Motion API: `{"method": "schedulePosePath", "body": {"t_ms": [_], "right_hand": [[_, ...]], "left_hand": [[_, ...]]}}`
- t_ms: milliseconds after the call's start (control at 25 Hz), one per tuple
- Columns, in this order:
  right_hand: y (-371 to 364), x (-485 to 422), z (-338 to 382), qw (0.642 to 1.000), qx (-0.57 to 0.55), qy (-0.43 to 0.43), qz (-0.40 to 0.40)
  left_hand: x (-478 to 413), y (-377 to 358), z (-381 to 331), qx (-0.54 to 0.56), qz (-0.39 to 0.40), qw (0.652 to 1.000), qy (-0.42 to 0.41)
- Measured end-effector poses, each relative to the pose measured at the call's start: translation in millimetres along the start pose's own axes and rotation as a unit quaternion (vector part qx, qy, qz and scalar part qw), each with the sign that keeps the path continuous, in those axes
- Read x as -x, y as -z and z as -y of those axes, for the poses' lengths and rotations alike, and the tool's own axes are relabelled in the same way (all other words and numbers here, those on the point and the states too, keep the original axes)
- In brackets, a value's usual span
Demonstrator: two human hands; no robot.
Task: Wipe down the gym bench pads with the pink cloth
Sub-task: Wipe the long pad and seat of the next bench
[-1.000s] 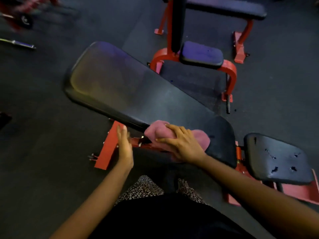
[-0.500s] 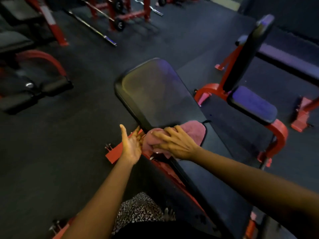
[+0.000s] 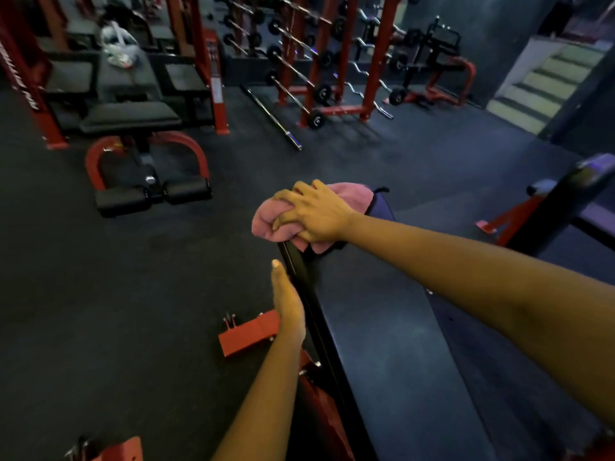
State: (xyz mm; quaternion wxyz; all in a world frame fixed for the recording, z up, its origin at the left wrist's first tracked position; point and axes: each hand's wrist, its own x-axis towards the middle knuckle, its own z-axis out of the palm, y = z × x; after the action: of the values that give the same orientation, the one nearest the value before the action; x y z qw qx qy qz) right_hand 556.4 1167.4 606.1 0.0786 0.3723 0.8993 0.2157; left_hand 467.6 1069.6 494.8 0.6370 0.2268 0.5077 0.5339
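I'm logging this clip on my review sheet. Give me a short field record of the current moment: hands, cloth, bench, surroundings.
right hand: grips the bunched pink cloth at the far end of the bench pad
left hand: fingers straight, alongside the pad's left edge; contact unclear
bench pad: black, on a red frame
background: barbell on the floor, barbell rack behind it, stairs far right

Left of the bench (image 3: 382, 344), open floor (image 3: 133, 294) runs to a leg-roller machine (image 3: 153, 191); only a red foot bracket (image 3: 248, 332) juts out just beside the bench. The right grip (image 3: 316, 212) and pink cloth (image 3: 266, 222) fill the bench's far end.
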Motion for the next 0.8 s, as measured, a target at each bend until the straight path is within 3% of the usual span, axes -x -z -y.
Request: {"method": "schedulePosePath", "body": {"t_ms": [320, 440, 640, 720, 800], "right_hand": [[-18, 0, -88, 0.962, -0.202, -0.157, 0.099], [-30, 11, -105, 0.949, -0.206, -0.210, 0.111], [-30, 0, -71, 0.957, -0.174, -0.218, 0.081], [-34, 3, -71, 0.945, -0.200, -0.252, 0.062], [-40, 4, -82, 0.927, -0.246, -0.277, 0.065]], "left_hand": [[-15, -48, -12, -0.212, -0.163, 0.953, -0.142], [-20, -49, -4, -0.239, -0.183, 0.940, -0.162], [-20, -46, -3, -0.259, -0.169, 0.936, -0.168], [-12, -44, -2, -0.308, -0.139, 0.902, -0.269], [-5, -48, 3, -0.394, -0.081, 0.833, -0.379]]}}
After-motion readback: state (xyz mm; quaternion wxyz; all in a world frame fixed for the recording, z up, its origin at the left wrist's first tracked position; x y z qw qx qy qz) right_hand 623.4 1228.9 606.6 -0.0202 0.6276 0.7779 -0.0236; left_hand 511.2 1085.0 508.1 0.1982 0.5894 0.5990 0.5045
